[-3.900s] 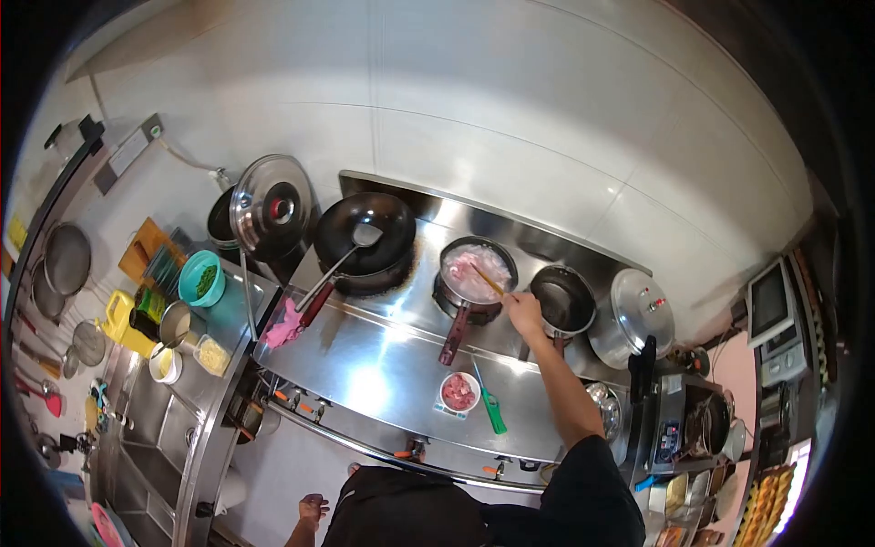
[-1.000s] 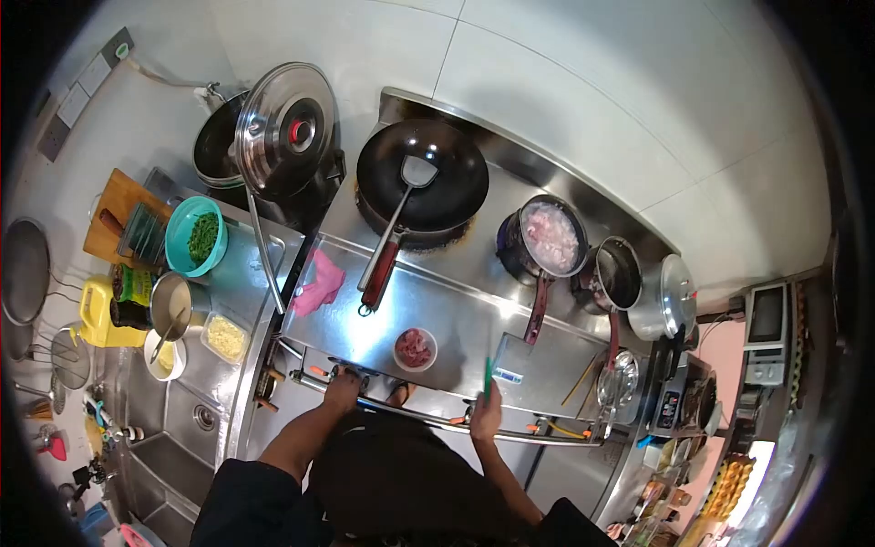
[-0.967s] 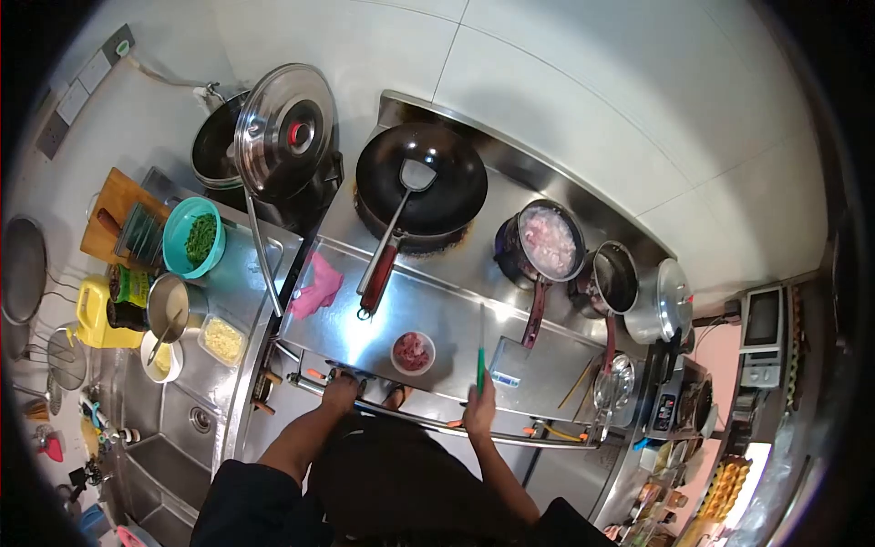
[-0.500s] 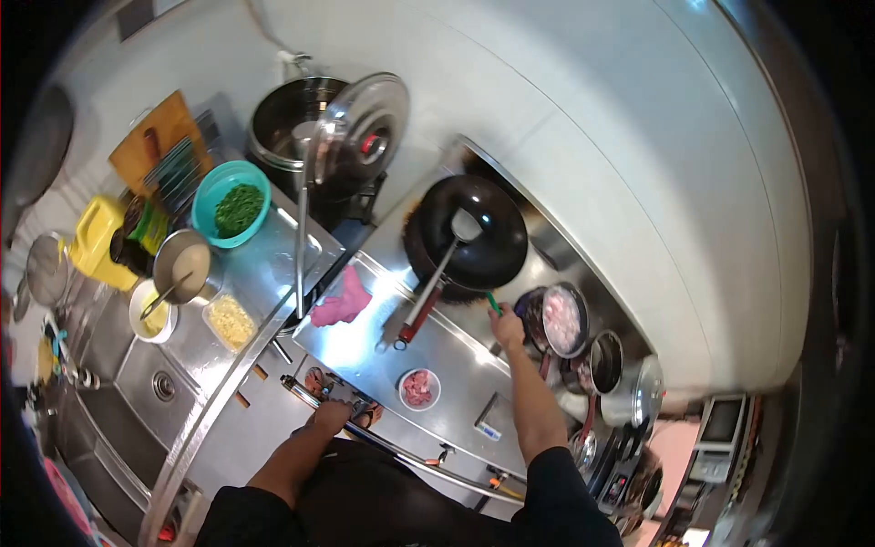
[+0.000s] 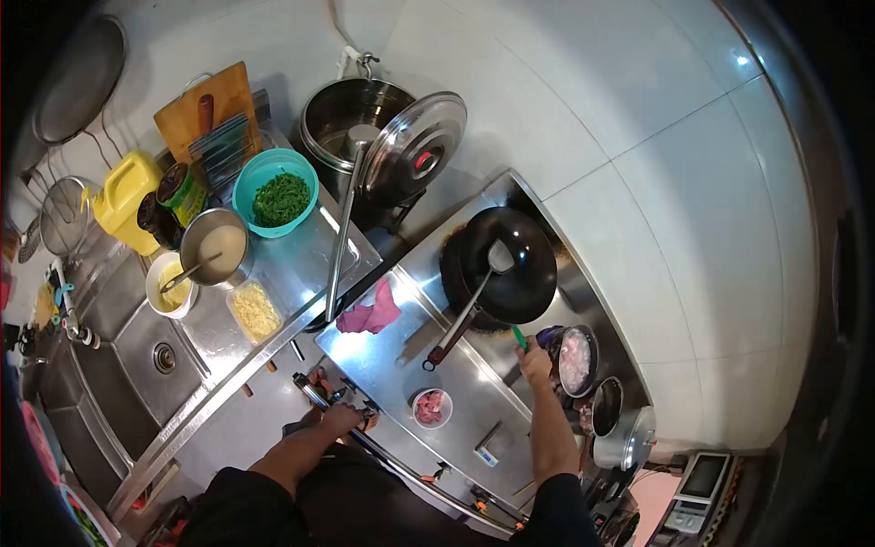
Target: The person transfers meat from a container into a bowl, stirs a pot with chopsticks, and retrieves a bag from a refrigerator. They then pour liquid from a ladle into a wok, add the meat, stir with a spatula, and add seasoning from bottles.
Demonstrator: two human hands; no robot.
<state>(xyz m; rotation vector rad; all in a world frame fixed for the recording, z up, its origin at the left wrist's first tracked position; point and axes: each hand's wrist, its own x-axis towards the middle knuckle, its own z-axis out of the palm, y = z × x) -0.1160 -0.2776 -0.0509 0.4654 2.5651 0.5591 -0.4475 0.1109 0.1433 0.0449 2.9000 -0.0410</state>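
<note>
Along the tiled wall (image 5: 583, 118), a steel stove (image 5: 474, 392) is set, w/ a steel table (image 5: 305, 264) placed to its L. At the stove's L end a black wok (image 5: 533, 283) is seated, a spatula (image 5: 499, 260) laid in it. On the table a turquoise bowl (image 5: 264, 164) of greens is stood. To the wok's R a saucepan (image 5: 594, 360) of pale pink contents is set. The L hand (image 5: 341, 419) is placed at the stove's front edge; how far its fingers are closed can't be told. On the table a jar w/ green label (image 5: 187, 208) is seen, print too small to read. Nr the stove's front a scale (image 5: 489, 442) is laid, its display likewise unreadable, w/ a white bowl (image 5: 432, 426) of meat just L of it. By the R hand (image 5: 536, 362) a green lighter (image 5: 519, 338) is held, fingers wrapped narrow around it, its green end left protruding beyond them, nr the wok's lower rim; contact w/ the wok can't be told.
</note>
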